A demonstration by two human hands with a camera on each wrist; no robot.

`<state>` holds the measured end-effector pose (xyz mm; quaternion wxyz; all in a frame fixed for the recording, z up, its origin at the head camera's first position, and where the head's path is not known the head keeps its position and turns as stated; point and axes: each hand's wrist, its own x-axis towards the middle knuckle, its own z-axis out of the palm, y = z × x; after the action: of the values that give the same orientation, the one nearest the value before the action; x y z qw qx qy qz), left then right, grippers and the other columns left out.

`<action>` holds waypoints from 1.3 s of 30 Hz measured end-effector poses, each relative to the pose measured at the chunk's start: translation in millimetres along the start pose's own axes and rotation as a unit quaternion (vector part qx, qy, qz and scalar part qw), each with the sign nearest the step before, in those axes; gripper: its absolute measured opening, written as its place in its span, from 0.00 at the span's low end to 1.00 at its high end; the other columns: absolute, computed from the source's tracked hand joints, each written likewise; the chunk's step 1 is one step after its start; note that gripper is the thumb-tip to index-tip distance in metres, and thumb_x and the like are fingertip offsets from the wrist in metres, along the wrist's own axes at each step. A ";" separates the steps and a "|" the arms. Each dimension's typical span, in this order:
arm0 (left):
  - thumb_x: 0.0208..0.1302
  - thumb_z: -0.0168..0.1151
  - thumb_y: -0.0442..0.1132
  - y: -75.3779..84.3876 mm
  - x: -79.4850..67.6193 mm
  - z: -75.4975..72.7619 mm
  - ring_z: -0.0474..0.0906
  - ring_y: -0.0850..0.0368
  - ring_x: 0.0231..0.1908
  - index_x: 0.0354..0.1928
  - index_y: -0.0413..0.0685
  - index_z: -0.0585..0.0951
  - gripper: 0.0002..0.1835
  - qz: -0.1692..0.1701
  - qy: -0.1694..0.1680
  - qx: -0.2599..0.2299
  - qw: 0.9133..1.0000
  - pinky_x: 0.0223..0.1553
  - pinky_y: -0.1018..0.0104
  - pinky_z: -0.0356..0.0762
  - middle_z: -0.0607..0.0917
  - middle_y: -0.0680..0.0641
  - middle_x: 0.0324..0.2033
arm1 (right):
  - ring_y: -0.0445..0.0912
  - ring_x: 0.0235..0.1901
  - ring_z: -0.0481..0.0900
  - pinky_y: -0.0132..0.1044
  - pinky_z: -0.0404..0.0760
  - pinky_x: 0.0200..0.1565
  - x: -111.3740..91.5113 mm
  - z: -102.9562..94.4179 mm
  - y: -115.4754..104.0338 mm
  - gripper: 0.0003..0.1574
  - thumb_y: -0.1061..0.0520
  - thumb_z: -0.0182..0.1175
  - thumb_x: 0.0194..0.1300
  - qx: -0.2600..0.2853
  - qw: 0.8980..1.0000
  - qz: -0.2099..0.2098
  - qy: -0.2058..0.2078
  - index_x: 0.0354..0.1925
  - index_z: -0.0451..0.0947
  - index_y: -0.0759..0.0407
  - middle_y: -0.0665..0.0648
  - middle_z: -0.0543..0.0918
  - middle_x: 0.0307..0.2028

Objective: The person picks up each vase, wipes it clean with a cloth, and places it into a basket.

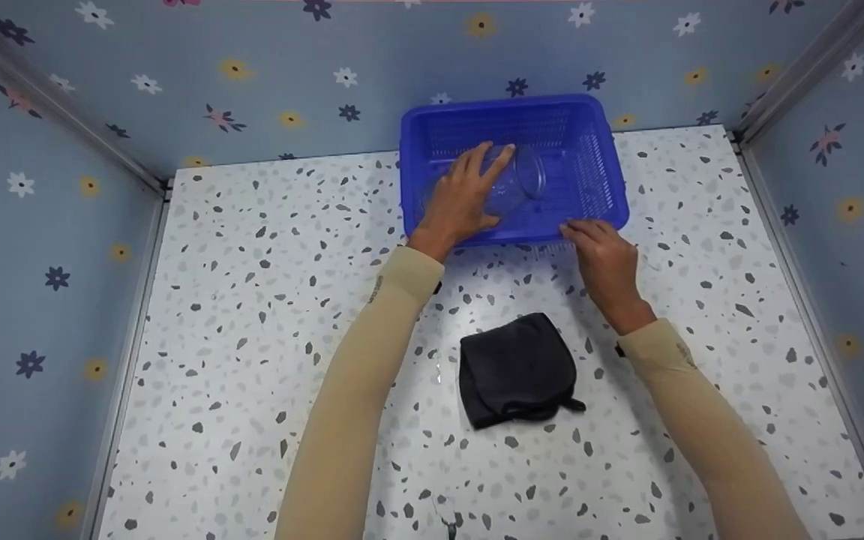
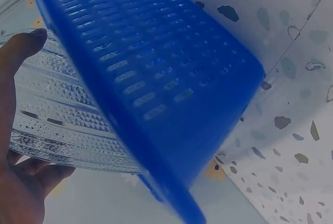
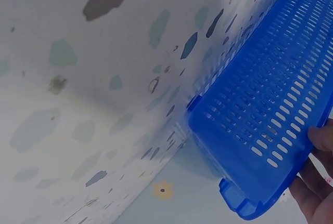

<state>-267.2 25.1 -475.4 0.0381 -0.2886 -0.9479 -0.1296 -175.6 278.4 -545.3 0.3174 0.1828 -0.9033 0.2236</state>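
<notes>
My left hand (image 1: 462, 196) reaches into the blue plastic basket (image 1: 514, 238), thumb and fingers spread round a clear round container (image 1: 528, 174). Its wide round mouth faces right in the head view. Up close in the left wrist view, the container (image 2: 67, 104) has ridged, dimpled sides and stands partly above the basket rim. My right hand (image 1: 603, 259) pinches the basket's front rim near the right corner; in the right wrist view its thumb (image 3: 321, 138) lies on the outer slotted wall, with fingers over the other side.
A folded black pouch (image 1: 518, 371) with a flap and a small strap lies on the speckled white table (image 1: 267, 315), in front of the basket between both forearms. Flower-patterned panels (image 1: 282, 75) enclose the table at the back and both sides. The basket stands near the back panel.
</notes>
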 end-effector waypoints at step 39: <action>0.69 0.72 0.52 17.6 26.9 29.5 0.54 0.37 0.80 0.87 0.64 0.45 0.55 -0.004 -0.107 0.025 0.994 0.79 0.44 0.58 0.54 0.39 0.82 | 0.59 0.51 0.87 0.54 0.89 0.47 -3.6 -1.5 -0.4 0.13 0.68 0.62 0.75 0.004 1.000 0.005 -0.014 0.52 0.90 0.62 0.61 0.91 0.50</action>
<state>-279.7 61.5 -495.9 -0.0572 -0.2957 -0.9506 -0.0746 -172.1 279.5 -546.5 0.3029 0.1822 -0.9076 0.2265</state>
